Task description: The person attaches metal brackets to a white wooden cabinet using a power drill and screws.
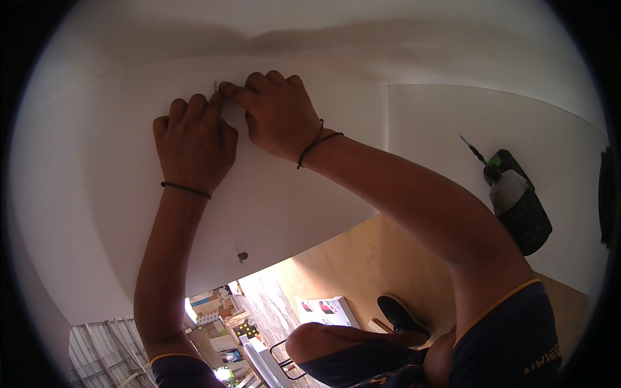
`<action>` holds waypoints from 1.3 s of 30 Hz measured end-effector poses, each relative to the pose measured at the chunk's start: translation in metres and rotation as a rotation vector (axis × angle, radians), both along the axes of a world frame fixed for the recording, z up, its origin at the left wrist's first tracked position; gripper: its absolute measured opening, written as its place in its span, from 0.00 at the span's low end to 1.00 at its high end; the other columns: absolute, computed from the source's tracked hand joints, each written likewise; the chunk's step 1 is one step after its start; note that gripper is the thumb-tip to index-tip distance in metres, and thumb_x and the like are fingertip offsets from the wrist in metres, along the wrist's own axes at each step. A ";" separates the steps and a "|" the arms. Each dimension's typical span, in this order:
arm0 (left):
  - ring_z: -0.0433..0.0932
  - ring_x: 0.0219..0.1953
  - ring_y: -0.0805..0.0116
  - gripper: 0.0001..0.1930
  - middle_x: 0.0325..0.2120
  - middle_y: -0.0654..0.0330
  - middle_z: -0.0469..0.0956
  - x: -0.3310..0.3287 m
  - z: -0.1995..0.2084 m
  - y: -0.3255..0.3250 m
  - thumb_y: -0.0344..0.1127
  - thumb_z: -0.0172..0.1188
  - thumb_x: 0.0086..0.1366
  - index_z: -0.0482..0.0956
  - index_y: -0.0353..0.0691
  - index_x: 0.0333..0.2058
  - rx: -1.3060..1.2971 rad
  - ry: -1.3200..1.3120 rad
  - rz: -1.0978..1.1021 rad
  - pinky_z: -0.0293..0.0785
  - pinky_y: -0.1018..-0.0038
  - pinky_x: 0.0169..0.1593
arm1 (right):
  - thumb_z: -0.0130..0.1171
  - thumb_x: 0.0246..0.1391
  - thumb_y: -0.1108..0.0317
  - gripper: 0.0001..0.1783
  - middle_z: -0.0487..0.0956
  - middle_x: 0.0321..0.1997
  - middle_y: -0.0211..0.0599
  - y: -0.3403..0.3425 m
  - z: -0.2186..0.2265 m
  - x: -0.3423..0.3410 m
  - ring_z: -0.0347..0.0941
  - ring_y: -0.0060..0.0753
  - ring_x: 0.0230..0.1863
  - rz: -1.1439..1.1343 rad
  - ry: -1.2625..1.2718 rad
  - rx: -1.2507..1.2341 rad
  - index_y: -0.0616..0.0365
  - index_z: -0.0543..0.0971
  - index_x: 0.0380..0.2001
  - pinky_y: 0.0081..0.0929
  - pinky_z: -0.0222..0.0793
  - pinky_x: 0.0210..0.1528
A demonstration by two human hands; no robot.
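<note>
My left hand [195, 139] and my right hand [279, 113] meet at a white panel [291, 194]. Their index fingers come together at a small pale fitting [217, 85] on the panel; its exact kind is too small to tell. Both hands have their other fingers curled in, and whatever sits between the fingertips is mostly hidden. Lower on the same panel is a small metal bracket [242, 257], apart from both hands.
On a white panel at the right lies a black cordless drill [521, 207] with a long thin bit. Below are a wooden board [343, 258], a white printed box [328, 312] and my shoe [401, 315]. Stacked materials [223, 323] stand farther down.
</note>
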State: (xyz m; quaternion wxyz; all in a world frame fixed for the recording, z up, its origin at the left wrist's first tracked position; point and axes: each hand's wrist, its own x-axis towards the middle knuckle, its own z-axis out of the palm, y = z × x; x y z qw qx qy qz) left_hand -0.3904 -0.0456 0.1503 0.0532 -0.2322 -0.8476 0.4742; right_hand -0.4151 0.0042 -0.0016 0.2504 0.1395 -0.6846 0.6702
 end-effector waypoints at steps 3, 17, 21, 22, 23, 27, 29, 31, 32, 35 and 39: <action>0.71 0.37 0.65 0.22 0.31 0.65 0.71 0.000 -0.001 0.000 0.35 0.58 0.50 0.77 0.44 0.46 -0.003 0.003 0.002 0.63 0.66 0.39 | 0.55 0.46 0.73 0.26 0.74 0.34 0.28 -0.001 -0.001 0.000 0.70 0.31 0.37 -0.007 0.005 -0.013 0.42 0.76 0.51 0.34 0.63 0.38; 0.69 0.34 0.69 0.19 0.28 0.67 0.70 -0.001 -0.001 0.001 0.35 0.57 0.49 0.78 0.44 0.44 -0.032 0.026 -0.027 0.60 0.68 0.37 | 0.56 0.45 0.74 0.26 0.73 0.33 0.27 -0.002 -0.001 0.000 0.69 0.30 0.35 0.001 0.007 -0.036 0.43 0.76 0.51 0.32 0.62 0.36; 0.69 0.34 0.69 0.19 0.28 0.67 0.70 -0.001 -0.002 0.001 0.35 0.57 0.49 0.79 0.44 0.43 -0.036 0.030 -0.011 0.60 0.68 0.37 | 0.55 0.45 0.75 0.26 0.73 0.33 0.28 -0.001 -0.002 0.000 0.70 0.31 0.35 0.002 0.008 -0.041 0.44 0.76 0.51 0.32 0.63 0.36; 0.69 0.35 0.68 0.19 0.29 0.66 0.71 -0.001 -0.002 0.002 0.35 0.57 0.50 0.78 0.44 0.44 -0.037 0.025 0.006 0.61 0.68 0.38 | 0.55 0.45 0.75 0.26 0.73 0.33 0.28 -0.001 -0.001 0.000 0.70 0.31 0.35 0.011 0.003 -0.042 0.44 0.76 0.51 0.33 0.63 0.36; 0.70 0.36 0.67 0.20 0.30 0.65 0.71 -0.001 -0.002 0.002 0.36 0.57 0.50 0.77 0.44 0.45 -0.038 0.020 0.024 0.62 0.67 0.38 | 0.55 0.45 0.75 0.26 0.73 0.33 0.29 -0.001 -0.001 -0.001 0.70 0.32 0.34 0.020 -0.003 -0.042 0.44 0.76 0.51 0.33 0.64 0.36; 0.70 0.37 0.65 0.21 0.31 0.64 0.72 -0.001 -0.001 0.003 0.36 0.57 0.51 0.77 0.43 0.47 -0.018 0.010 0.052 0.62 0.66 0.39 | 0.54 0.45 0.76 0.26 0.74 0.32 0.32 -0.001 -0.001 -0.004 0.71 0.35 0.34 0.038 -0.007 -0.119 0.46 0.77 0.50 0.35 0.66 0.35; 0.70 0.38 0.65 0.22 0.31 0.63 0.72 0.000 -0.001 0.004 0.36 0.57 0.51 0.77 0.43 0.47 -0.022 0.011 0.074 0.62 0.65 0.40 | 0.53 0.45 0.77 0.25 0.74 0.31 0.33 0.000 0.000 -0.004 0.71 0.37 0.34 0.063 -0.007 -0.148 0.47 0.77 0.49 0.36 0.68 0.34; 0.70 0.38 0.65 0.22 0.32 0.63 0.72 0.000 -0.001 0.005 0.35 0.57 0.51 0.77 0.43 0.48 -0.019 0.010 0.083 0.62 0.65 0.41 | 0.53 0.46 0.77 0.23 0.74 0.31 0.35 0.004 0.001 -0.005 0.71 0.39 0.34 0.061 -0.017 -0.151 0.50 0.77 0.48 0.37 0.68 0.35; 0.70 0.38 0.65 0.22 0.32 0.63 0.72 0.001 -0.001 0.005 0.35 0.56 0.51 0.77 0.43 0.48 -0.014 0.008 0.082 0.62 0.65 0.41 | 0.52 0.46 0.77 0.22 0.75 0.31 0.36 0.006 0.001 -0.005 0.72 0.40 0.34 0.060 -0.022 -0.152 0.52 0.77 0.47 0.38 0.69 0.35; 0.70 0.39 0.65 0.22 0.32 0.63 0.72 0.002 0.001 0.007 0.35 0.56 0.51 0.77 0.43 0.48 -0.020 0.012 0.096 0.62 0.65 0.42 | 0.51 0.48 0.77 0.19 0.76 0.33 0.39 0.009 0.006 -0.008 0.73 0.42 0.37 0.067 -0.086 -0.222 0.55 0.77 0.45 0.40 0.70 0.38; 0.70 0.39 0.65 0.23 0.33 0.63 0.72 0.001 -0.001 0.005 0.35 0.56 0.51 0.76 0.43 0.49 -0.019 0.009 0.087 0.62 0.66 0.42 | 0.48 0.51 0.75 0.15 0.77 0.36 0.44 0.021 0.018 -0.014 0.74 0.45 0.40 0.114 -0.155 -0.251 0.58 0.78 0.42 0.41 0.71 0.42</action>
